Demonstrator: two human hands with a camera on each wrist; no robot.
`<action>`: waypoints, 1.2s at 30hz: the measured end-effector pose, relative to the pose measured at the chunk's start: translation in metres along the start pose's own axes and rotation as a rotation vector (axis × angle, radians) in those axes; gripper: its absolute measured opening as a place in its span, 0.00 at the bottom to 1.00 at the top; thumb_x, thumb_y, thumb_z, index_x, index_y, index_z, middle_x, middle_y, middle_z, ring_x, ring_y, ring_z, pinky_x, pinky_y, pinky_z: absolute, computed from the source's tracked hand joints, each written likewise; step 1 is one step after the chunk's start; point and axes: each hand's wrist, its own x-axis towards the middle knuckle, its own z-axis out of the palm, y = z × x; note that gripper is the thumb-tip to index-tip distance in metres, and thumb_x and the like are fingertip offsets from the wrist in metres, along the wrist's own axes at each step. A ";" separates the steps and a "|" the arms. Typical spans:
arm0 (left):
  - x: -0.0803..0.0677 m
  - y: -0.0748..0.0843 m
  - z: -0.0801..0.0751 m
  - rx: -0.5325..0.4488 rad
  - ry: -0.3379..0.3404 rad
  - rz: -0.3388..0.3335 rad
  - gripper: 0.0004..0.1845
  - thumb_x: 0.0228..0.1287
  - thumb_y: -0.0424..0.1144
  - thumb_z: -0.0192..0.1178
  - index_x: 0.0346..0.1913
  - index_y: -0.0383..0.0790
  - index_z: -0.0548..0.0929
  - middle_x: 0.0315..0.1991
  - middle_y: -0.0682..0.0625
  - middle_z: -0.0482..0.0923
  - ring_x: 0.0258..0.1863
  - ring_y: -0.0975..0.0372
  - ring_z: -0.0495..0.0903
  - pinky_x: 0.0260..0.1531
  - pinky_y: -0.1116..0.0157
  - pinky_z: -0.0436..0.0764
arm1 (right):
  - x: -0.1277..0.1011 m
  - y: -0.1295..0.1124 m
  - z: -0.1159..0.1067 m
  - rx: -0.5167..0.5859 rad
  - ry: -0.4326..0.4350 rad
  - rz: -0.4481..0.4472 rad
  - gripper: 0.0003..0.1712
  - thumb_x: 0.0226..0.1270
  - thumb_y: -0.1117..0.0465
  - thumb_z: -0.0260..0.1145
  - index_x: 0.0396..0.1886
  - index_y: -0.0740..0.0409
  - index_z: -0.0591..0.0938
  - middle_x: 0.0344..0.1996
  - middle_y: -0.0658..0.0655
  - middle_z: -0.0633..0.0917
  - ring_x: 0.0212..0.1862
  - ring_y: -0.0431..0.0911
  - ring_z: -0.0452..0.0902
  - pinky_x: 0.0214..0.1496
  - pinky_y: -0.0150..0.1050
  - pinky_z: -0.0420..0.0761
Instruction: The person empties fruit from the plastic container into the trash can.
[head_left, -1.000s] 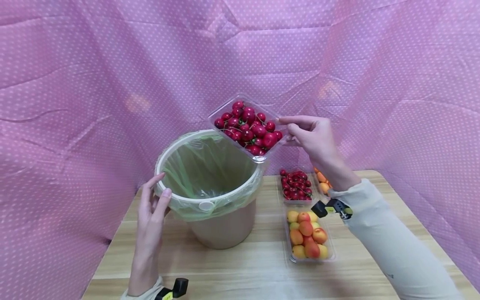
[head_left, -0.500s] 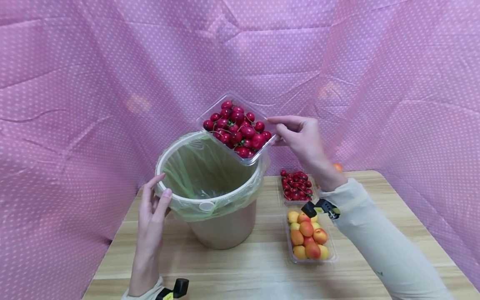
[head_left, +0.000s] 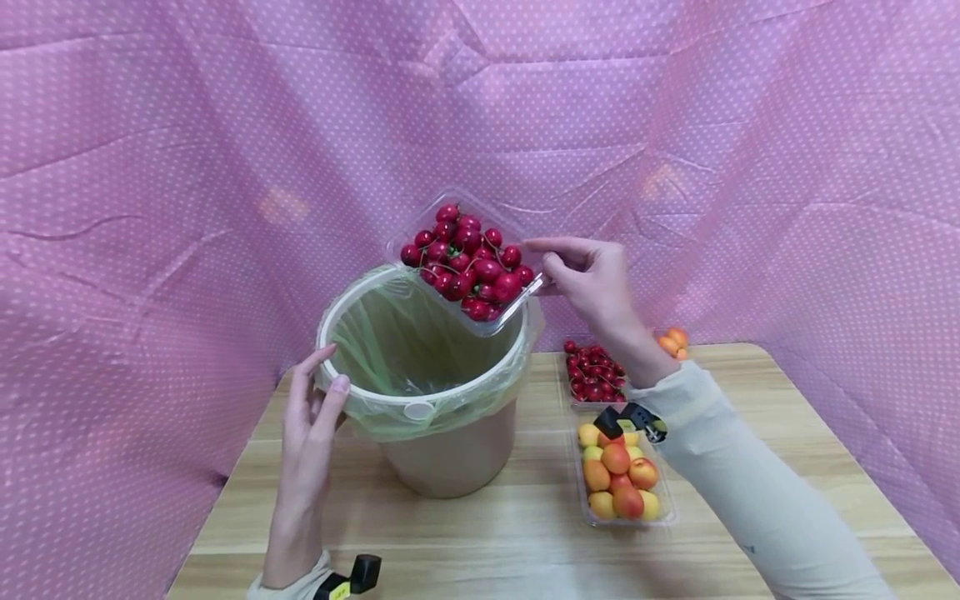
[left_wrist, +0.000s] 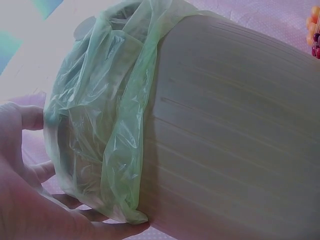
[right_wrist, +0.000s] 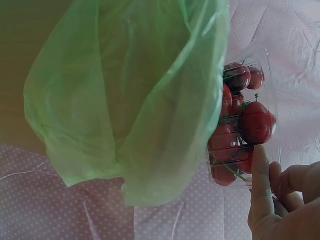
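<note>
A beige bin (head_left: 450,454) lined with a green plastic bag (head_left: 397,342) stands on the wooden table (head_left: 525,533). My right hand (head_left: 588,279) pinches the right edge of a clear tray of red cherries (head_left: 465,262), tilted over the bin's far rim. The right wrist view shows the tray of cherries (right_wrist: 245,125) beside the bag (right_wrist: 130,100), with my fingers (right_wrist: 260,180) on its edge. My left hand (head_left: 315,400) rests against the bin's near left rim, fingers straight; in the left wrist view the left hand (left_wrist: 35,200) touches the bag-covered side of the bin (left_wrist: 230,135).
Right of the bin lie a second tray of cherries (head_left: 594,373) and a clear tray of apricots (head_left: 621,483). More orange fruit (head_left: 673,340) sits at the back right, partly behind my arm. A pink dotted cloth (head_left: 150,167) surrounds the table.
My right hand has carried the tray of cherries leftward and a little lower, farther over the bin's opening, tilting it more. The left hand has stayed on the rim.
</note>
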 end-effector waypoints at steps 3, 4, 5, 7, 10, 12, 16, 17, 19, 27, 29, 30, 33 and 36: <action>0.001 0.000 0.000 0.001 0.000 0.001 0.25 0.80 0.35 0.52 0.75 0.42 0.67 0.73 0.44 0.61 0.63 0.45 0.70 0.53 0.69 0.80 | 0.000 0.003 0.003 -0.007 0.001 -0.020 0.17 0.68 0.78 0.56 0.50 0.74 0.86 0.45 0.68 0.88 0.29 0.42 0.86 0.35 0.41 0.87; 0.001 0.000 0.000 0.002 0.000 0.001 0.25 0.80 0.35 0.52 0.75 0.42 0.67 0.72 0.44 0.61 0.63 0.45 0.70 0.53 0.70 0.80 | -0.001 0.004 0.004 -0.008 0.002 -0.028 0.17 0.68 0.79 0.56 0.49 0.74 0.86 0.45 0.68 0.88 0.29 0.42 0.87 0.35 0.41 0.87; 0.001 -0.001 0.000 0.001 0.000 0.002 0.25 0.80 0.35 0.52 0.75 0.42 0.66 0.72 0.44 0.61 0.63 0.45 0.70 0.53 0.69 0.80 | -0.001 0.004 0.005 -0.007 0.003 -0.035 0.17 0.68 0.79 0.56 0.49 0.74 0.87 0.45 0.68 0.88 0.28 0.42 0.86 0.34 0.41 0.87; 0.001 -0.001 0.000 0.000 0.000 0.002 0.25 0.80 0.35 0.52 0.75 0.42 0.66 0.72 0.43 0.62 0.63 0.45 0.70 0.53 0.69 0.80 | -0.002 0.005 0.006 -0.004 0.001 -0.049 0.17 0.68 0.79 0.55 0.49 0.74 0.87 0.46 0.69 0.88 0.26 0.42 0.86 0.34 0.40 0.87; 0.001 0.000 0.000 0.001 -0.001 0.004 0.25 0.80 0.35 0.52 0.75 0.42 0.66 0.72 0.42 0.62 0.62 0.45 0.70 0.52 0.70 0.80 | -0.003 0.006 0.008 0.001 0.002 -0.070 0.17 0.68 0.79 0.55 0.49 0.73 0.87 0.46 0.68 0.88 0.24 0.42 0.85 0.34 0.40 0.87; 0.001 0.000 0.000 0.003 0.000 0.007 0.25 0.79 0.35 0.52 0.75 0.41 0.66 0.71 0.42 0.62 0.61 0.45 0.70 0.52 0.70 0.80 | -0.003 0.007 0.009 -0.003 0.001 -0.084 0.17 0.69 0.79 0.56 0.50 0.72 0.87 0.46 0.68 0.88 0.24 0.43 0.85 0.34 0.41 0.87; 0.001 0.000 0.000 0.009 0.003 0.008 0.25 0.80 0.35 0.52 0.75 0.42 0.67 0.72 0.42 0.62 0.62 0.45 0.70 0.52 0.70 0.80 | -0.004 0.009 0.011 -0.033 0.005 -0.108 0.17 0.68 0.79 0.57 0.50 0.69 0.87 0.47 0.68 0.88 0.24 0.44 0.85 0.34 0.40 0.87; 0.001 0.000 0.000 0.009 0.003 0.008 0.25 0.80 0.35 0.52 0.75 0.42 0.67 0.72 0.43 0.62 0.62 0.45 0.70 0.52 0.70 0.79 | -0.005 0.009 0.011 -0.045 0.006 -0.114 0.17 0.68 0.79 0.58 0.50 0.69 0.88 0.47 0.67 0.88 0.24 0.44 0.85 0.34 0.40 0.87; 0.000 0.000 0.000 0.008 0.004 0.007 0.25 0.80 0.35 0.52 0.75 0.42 0.67 0.72 0.43 0.62 0.62 0.45 0.69 0.52 0.70 0.79 | -0.005 0.010 0.012 -0.078 0.015 -0.125 0.17 0.68 0.78 0.58 0.50 0.67 0.88 0.46 0.66 0.88 0.24 0.43 0.85 0.33 0.39 0.87; -0.001 0.002 0.000 0.013 0.005 -0.006 0.25 0.80 0.36 0.53 0.75 0.43 0.67 0.72 0.48 0.62 0.64 0.45 0.68 0.53 0.69 0.78 | -0.008 0.009 0.016 -0.226 0.056 -0.179 0.18 0.66 0.76 0.60 0.48 0.61 0.90 0.46 0.59 0.90 0.23 0.42 0.86 0.19 0.27 0.77; -0.001 0.002 0.000 0.016 0.007 -0.006 0.24 0.80 0.37 0.53 0.75 0.44 0.67 0.72 0.49 0.61 0.64 0.46 0.68 0.54 0.69 0.78 | -0.009 0.008 0.017 -0.247 0.061 -0.201 0.18 0.66 0.76 0.60 0.48 0.61 0.90 0.46 0.58 0.90 0.23 0.42 0.86 0.17 0.26 0.74; -0.001 0.002 0.000 0.018 0.009 -0.007 0.24 0.80 0.37 0.53 0.75 0.44 0.67 0.72 0.49 0.62 0.64 0.45 0.68 0.54 0.69 0.78 | -0.009 0.009 0.018 -0.249 0.059 -0.211 0.18 0.66 0.76 0.60 0.48 0.61 0.90 0.47 0.57 0.90 0.23 0.41 0.86 0.17 0.26 0.74; -0.001 0.003 0.000 0.021 0.009 -0.012 0.24 0.80 0.37 0.53 0.75 0.44 0.67 0.72 0.47 0.62 0.63 0.46 0.69 0.53 0.69 0.78 | -0.010 0.010 0.018 -0.238 0.059 -0.240 0.18 0.66 0.77 0.60 0.48 0.63 0.90 0.47 0.58 0.90 0.23 0.42 0.86 0.21 0.27 0.78; -0.001 0.003 0.001 0.027 0.006 -0.017 0.24 0.80 0.37 0.53 0.75 0.44 0.67 0.71 0.44 0.63 0.61 0.46 0.69 0.52 0.68 0.78 | -0.011 0.013 0.018 -0.207 0.060 -0.266 0.18 0.66 0.78 0.59 0.47 0.65 0.90 0.46 0.60 0.90 0.24 0.43 0.85 0.26 0.32 0.83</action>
